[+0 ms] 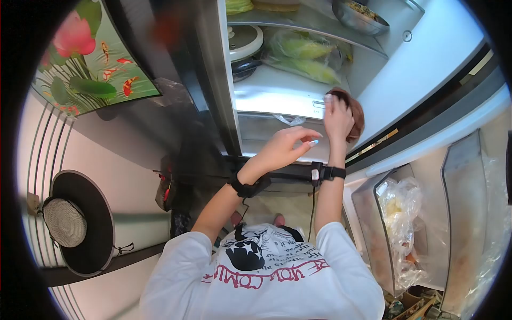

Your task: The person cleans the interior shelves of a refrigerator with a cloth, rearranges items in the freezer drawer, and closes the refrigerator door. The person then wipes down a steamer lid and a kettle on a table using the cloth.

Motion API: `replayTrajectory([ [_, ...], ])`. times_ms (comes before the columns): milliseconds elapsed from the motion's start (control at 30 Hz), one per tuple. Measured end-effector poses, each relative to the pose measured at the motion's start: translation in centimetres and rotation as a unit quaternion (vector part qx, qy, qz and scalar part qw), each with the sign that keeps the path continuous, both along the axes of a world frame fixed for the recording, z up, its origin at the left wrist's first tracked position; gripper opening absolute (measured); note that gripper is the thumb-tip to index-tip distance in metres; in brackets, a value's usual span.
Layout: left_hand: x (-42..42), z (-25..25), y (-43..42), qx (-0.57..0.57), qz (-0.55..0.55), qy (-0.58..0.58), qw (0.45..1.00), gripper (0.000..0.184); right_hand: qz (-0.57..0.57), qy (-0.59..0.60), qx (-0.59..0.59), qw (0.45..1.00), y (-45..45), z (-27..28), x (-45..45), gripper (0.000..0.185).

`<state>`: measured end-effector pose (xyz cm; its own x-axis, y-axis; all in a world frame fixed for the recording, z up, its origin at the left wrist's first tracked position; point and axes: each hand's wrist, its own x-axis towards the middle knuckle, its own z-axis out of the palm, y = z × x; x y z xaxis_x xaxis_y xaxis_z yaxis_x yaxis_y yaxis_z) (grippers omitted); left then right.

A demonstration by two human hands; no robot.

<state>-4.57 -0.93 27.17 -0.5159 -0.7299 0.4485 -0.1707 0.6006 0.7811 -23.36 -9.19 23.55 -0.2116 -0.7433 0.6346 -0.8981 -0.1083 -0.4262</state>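
Brown cloth [359,118] sat bunched under the right hand [338,116], at the right front corner of a refrigerator's white shelf [261,93], near the smooth inner side wall [381,85]. Its fabric looked soft and matte, folded into a rounded, crumpled form. The visible part's long axis ran roughly front to back, its far end tipped slightly left. The right hand's fingers were bent and drawn together, grasping the cloth, which showed past the fingertips and along the hand's outer side. The left hand [288,146] held nothing: its fingers curved loosely, thumb and forefinger parted, pointing toward the right hand. Farther back lay 1 clear, wrinkled plastic bag [306,53] of long green produce, beside 1 round lid [246,42] with a pale rim.
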Motion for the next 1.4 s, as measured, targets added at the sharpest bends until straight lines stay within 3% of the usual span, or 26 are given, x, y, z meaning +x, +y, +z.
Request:
replayTrajectory([
  [67,1.3,0.1,-0.2,-0.004,0.016,-0.008,1.000,0.026,-0.044,0.045,0.044,0.997,-0.4,1.1,1.6,0.042],
  [167,2.8,-1.6,-1.1,-0.045,0.073,-0.003,0.996,0.029,0.021,0.058,0.120,0.991,-1.0,2.5,3.3,0.049],
  [233,2.9,-1.8,-2.5,-0.141,0.222,0.045,0.964,0.033,0.124,0.046,0.182,0.974,-0.9,4.0,5.4,0.049],
  [367,2.8,-0.9,-5.4,-0.129,0.272,0.084,0.950,0.038,0.304,0.002,0.028,0.952,-4.6,0.7,8.6,0.042],
  [400,2.6,-0.7,-6.6,-0.149,0.288,0.089,0.942,0.036,0.303,0.000,0.029,0.952,-4.9,1.5,9.3,0.042],
  [467,2.4,-0.3,-9.4,-0.170,0.302,0.090,0.934,0.035,0.273,0.053,0.205,0.938,-5.4,3.7,10.3,0.043],
  [567,1.8,-0.6,-12.9,-0.248,0.331,-0.001,0.910,0.032,0.295,0.136,0.253,0.911,-7.1,2.9,9.8,0.042],
  [633,1.0,-1.3,-13.5,-0.101,0.288,-0.128,0.944,0.035,0.273,0.133,0.280,0.911,-9.7,-0.7,8.6,0.039],
  [700,-0.2,-1.8,-13.2,-0.148,0.320,-0.142,0.925,0.038,0.344,0.053,0.129,0.929,-11.1,-2.9,7.6,0.034],
  [733,-0.5,-2.2,-12.9,-0.169,0.343,-0.138,0.913,0.038,0.302,-0.039,0.209,0.929,-8.0,0.3,8.2,0.030],
  [767,-0.6,-2.6,-12.5,-0.189,0.367,-0.136,0.901,0.038,0.300,-0.041,0.213,0.929,-8.0,0.2,8.2,0.030],
  [867,0.1,-2.4,-10.7,-0.180,0.352,-0.148,0.906,0.037,0.273,0.198,0.225,0.914,-10.1,-2.0,8.5,0.027],
  [900,0.5,-1.5,-10.3,-0.167,0.341,-0.163,0.910,0.037,0.274,0.195,0.225,0.914,-9.1,-2.5,8.7,0.027],
  [1000,1.0,-0.7,-7.4,-0.176,0.304,-0.154,0.923,0.035,0.286,0.130,0.042,0.948,-3.3,-2.0,8.9,0.030],
  [1100,1.9,-1.0,-5.8,-0.191,0.263,-0.139,0.935,0.037,0.312,0.160,-0.054,0.935,-0.2,-0.9,9.0,0.034],
  [1133,2.1,-1.0,-5.8,-0.200,0.258,-0.126,0.937,0.038,0.383,0.101,-0.041,0.917,0.4,1.2,9.0,0.038],
  [1167,2.3,-1.0,-5.8,-0.209,0.254,-0.113,0.937,0.040,0.426,-0.013,0.070,0.902,0.9,2.6,8.5,0.040],
  [1233,2.6,-1.4,-7.6,-0.193,0.258,-0.122,0.939,0.046,0.395,-0.082,0.065,0.913,-1.3,2.1,8.1,0.038],
  [1267,2.4,-2.6,-9.5,-0.183,0.262,-0.159,0.934,0.049,0.296,0.048,-0.026,0.954,-3.3,0.1,8.1,0.032],
  [1400,1.4,-2.4,-14.0,-0.072,0.279,-0.228,0.930,0.059,0.215,0.180,0.064,0.958,-7.0,0.5,8.2,0.031],
])
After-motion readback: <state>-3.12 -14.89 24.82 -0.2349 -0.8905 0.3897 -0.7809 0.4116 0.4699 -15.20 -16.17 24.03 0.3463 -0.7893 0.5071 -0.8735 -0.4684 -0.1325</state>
